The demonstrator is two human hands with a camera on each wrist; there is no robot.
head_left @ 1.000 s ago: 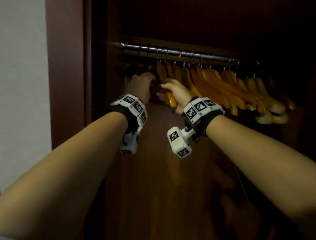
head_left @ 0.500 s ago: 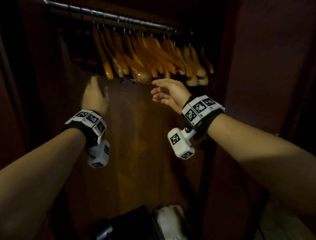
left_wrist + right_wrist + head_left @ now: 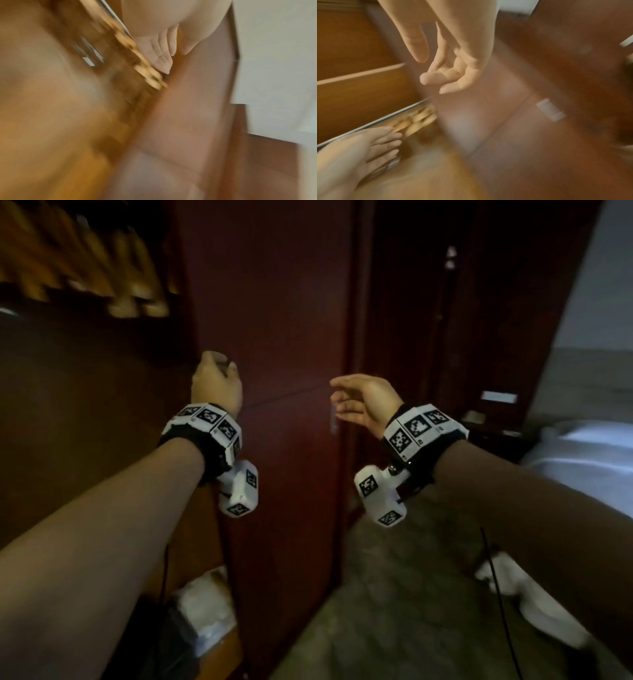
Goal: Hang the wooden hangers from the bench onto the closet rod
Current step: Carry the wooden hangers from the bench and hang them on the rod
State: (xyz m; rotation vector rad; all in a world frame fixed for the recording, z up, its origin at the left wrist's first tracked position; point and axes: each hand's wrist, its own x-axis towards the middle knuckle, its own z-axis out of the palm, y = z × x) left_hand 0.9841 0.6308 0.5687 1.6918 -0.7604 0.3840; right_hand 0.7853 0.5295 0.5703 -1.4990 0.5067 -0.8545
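Several wooden hangers (image 3: 102, 272) hang in a blurred row at the top left of the head view. They also show in the left wrist view as hangers (image 3: 147, 75) under the metal rod (image 3: 113, 14), and in the right wrist view as hangers (image 3: 416, 121) below the rod (image 3: 368, 124). My left hand (image 3: 219, 368) is raised in front of the closet's edge, well below and right of the hangers, and holds nothing. My right hand (image 3: 339, 398) hovers beside it with loosely bent fingers (image 3: 440, 75), also holding nothing. The bench is out of view.
A dark red closet panel (image 3: 274, 320) stands straight ahead with a small pale handle (image 3: 334, 422). White bundles (image 3: 205, 604) lie on the closet floor. To the right are patterned carpet (image 3: 394, 594), white slippers (image 3: 534, 611) and a white bed (image 3: 582, 453).
Both hands let go of the hangers on the rod and dropped away with nothing in them. The head view swung right, so the hangers slid to the top left.
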